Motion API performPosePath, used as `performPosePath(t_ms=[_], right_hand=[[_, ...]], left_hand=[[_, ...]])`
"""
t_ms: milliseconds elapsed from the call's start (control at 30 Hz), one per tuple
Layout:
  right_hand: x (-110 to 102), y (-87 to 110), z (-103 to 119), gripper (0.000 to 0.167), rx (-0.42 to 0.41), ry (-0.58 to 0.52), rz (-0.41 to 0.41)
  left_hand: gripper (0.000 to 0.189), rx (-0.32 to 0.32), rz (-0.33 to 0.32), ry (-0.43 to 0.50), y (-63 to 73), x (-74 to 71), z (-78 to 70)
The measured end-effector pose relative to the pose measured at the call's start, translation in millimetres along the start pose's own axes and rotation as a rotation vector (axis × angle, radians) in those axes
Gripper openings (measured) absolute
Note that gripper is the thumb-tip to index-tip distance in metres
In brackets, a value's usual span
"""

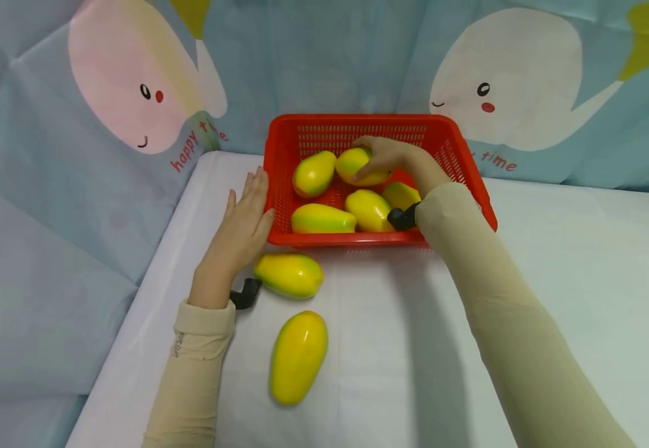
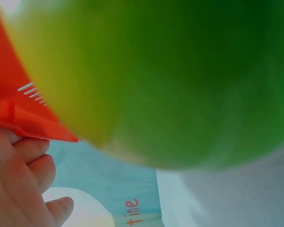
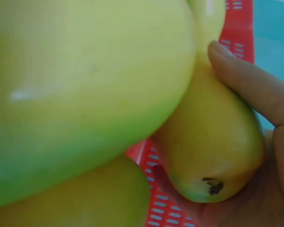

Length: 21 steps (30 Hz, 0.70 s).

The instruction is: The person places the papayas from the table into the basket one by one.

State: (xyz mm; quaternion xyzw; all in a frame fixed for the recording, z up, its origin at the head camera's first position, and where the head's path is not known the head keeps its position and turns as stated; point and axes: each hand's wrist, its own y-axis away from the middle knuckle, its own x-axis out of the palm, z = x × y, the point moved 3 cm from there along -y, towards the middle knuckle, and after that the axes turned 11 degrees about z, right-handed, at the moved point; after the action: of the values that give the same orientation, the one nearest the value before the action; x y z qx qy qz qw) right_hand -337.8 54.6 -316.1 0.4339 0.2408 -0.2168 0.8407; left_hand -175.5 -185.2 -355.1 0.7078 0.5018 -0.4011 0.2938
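Note:
My right hand (image 1: pixel 392 155) reaches into a red plastic basket (image 1: pixel 352 239) and grips a yellow-green papaya (image 1: pixel 351 164) near the back wall. In the right wrist view, thumb and fingers wrap this papaya (image 3: pixel 213 137), whose dark stem scar shows at one end. Against the basket's left side rests my left hand (image 1: pixel 241 227), its fingers extended along the rim and holding nothing. Several other papayas lie in the basket, among them one at the back left (image 1: pixel 314 174) and one along the front (image 1: pixel 323 219).
Just in front of the basket, beside my left wrist, a papaya (image 1: pixel 290 275) lies on the white table (image 1: pixel 369 373). Another papaya (image 1: pixel 299 358) sits nearer to me. Behind the table hangs a blue cloth (image 1: pixel 330 62) printed with whales.

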Motion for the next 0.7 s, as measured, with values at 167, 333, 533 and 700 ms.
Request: performPosePath(t_ms=[167, 333, 533, 700], right_hand=[[2.3, -2.6, -7.3, 0.082, 0.023, 0.053, 0.028], [4.2, 2.1, -10.5, 0.078, 0.020, 0.026, 0.018], [3.4, 10.6, -9.5, 0.080, -0.002, 0.015, -0.008], [-2.0, 14.0, -14.8, 0.079, 0.009, -0.010, -0.013]], left_hand=[[0.062, 0.018, -0.009, -0.006, -1.2, -0.1, -1.5], [0.062, 0.019, -0.005, -0.003, -2.2, -0.3, -2.8], [0.062, 0.015, -0.001, -0.011, -1.9, -1.4, -2.8], [0.062, 0.017, -0.004, -0.013, -2.3, -1.9, -1.8]])
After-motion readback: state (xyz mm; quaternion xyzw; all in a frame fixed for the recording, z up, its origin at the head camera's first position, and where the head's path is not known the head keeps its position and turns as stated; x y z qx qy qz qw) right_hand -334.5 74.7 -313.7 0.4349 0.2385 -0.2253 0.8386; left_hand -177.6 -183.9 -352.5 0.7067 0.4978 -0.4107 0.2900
